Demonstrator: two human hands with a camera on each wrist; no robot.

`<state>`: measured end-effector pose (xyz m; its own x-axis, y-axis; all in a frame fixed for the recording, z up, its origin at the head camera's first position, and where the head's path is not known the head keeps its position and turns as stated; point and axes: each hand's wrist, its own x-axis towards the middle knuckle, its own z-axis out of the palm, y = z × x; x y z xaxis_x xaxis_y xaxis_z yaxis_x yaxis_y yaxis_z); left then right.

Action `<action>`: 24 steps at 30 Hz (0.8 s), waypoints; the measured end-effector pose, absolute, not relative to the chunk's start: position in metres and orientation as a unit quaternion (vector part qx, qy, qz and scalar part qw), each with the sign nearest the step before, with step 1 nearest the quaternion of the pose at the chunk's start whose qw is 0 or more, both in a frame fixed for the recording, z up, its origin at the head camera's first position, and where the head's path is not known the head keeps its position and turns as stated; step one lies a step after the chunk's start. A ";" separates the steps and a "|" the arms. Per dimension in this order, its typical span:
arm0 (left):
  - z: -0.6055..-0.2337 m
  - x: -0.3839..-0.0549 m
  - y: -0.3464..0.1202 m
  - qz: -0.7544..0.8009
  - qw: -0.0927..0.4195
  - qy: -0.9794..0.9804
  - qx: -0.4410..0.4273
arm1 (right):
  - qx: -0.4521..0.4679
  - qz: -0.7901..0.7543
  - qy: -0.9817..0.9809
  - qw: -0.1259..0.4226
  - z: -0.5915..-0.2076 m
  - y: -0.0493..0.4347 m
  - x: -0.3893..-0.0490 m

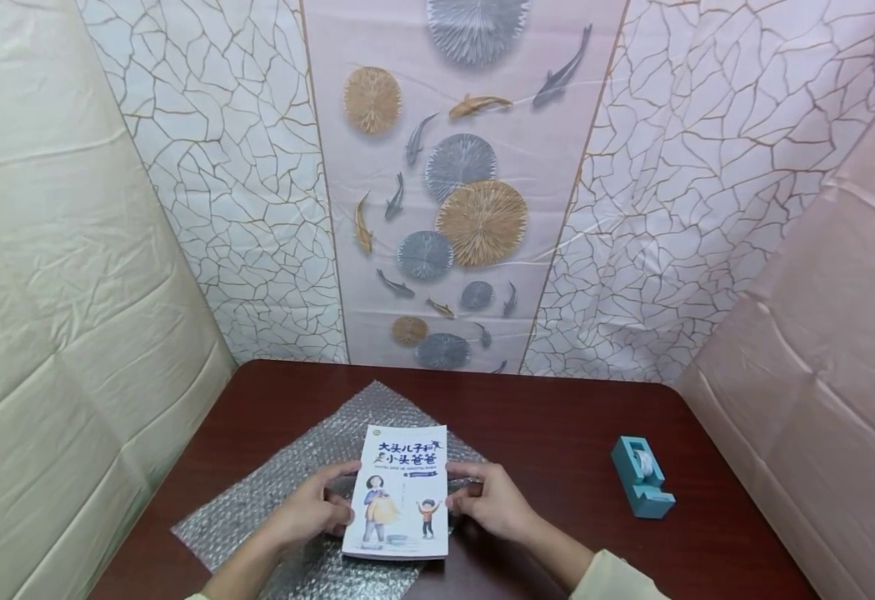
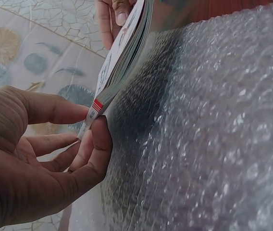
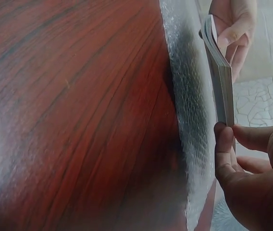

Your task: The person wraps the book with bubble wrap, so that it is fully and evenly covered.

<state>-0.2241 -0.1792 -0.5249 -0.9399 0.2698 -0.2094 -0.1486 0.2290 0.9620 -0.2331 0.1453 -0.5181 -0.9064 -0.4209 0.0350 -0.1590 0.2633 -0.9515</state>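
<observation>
A white paperback book (image 1: pixel 400 500) with Chinese lettering and cartoon figures on its cover is held by both hands above a sheet of bubble wrap (image 1: pixel 257 492). My left hand (image 1: pixel 310 507) grips the spine side, its thumb and fingers pinching the edge in the left wrist view. On the opposite side my right hand (image 1: pixel 493 504) pinches the page edges (image 3: pixel 226 96), thumb on one face and fingers on the other. Both wrist views show a gap between the book and the wrap, and the pages bend slightly. The book hides part of the wrap.
On the right of the dark red wooden table (image 1: pixel 542 433) stands a blue tape dispenser (image 1: pixel 643 479) with a roll of clear tape. Patterned cloth (image 1: pixel 437 167) hangs behind the table's far edge, and pale sheets (image 1: pixel 70 333) flank both sides.
</observation>
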 end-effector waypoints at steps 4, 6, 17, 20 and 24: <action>-0.525 -0.224 -0.185 0.616 0.163 0.770 0.037 | -0.181 -0.582 0.785 0.113 -0.519 0.139 -0.233; -0.526 -0.224 -0.188 0.613 0.157 0.773 0.040 | -0.177 -0.581 0.786 0.115 -0.520 0.136 -0.234; -0.530 -0.228 -0.201 0.606 0.154 0.780 0.019 | -0.184 -0.581 0.783 0.122 -0.522 0.119 -0.238; -0.529 -0.228 -0.203 0.608 0.150 0.779 0.017 | -0.189 -0.578 0.785 0.122 -0.524 0.116 -0.238; -0.530 -0.228 -0.205 0.602 0.145 0.785 0.006 | -0.194 -0.575 0.786 0.117 -0.528 0.111 -0.240</action>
<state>-0.2278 -0.2053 -0.5299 -0.9577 0.1846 -0.2208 -0.1655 0.2747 0.9472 -0.2396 0.1110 -0.5280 -0.8971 -0.4400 0.0400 -0.1717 0.2638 -0.9492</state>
